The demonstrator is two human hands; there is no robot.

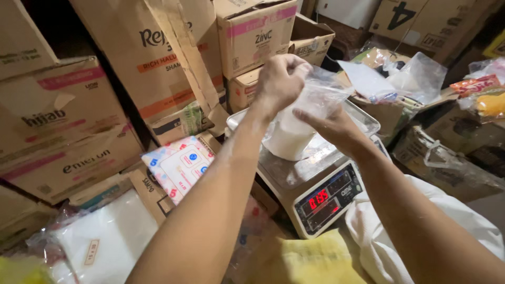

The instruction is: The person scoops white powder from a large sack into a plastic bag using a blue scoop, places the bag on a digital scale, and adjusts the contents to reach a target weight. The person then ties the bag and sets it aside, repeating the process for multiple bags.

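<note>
Clear bag of white powder [294,138] stands upright on scale tray [363,118], long axis vertical. Left hand [281,80] pinches its open top; right hand [334,126] braces its side, fingers extended.

- Cardboard boxes [173,52] stacked up ahead of me.
- A patterned packet [178,167] leans against them.
- Yellow cloth [310,260] just below me.
- Clear bags [415,73] heaped off to my right.
- White sack [105,242] low left.
</note>
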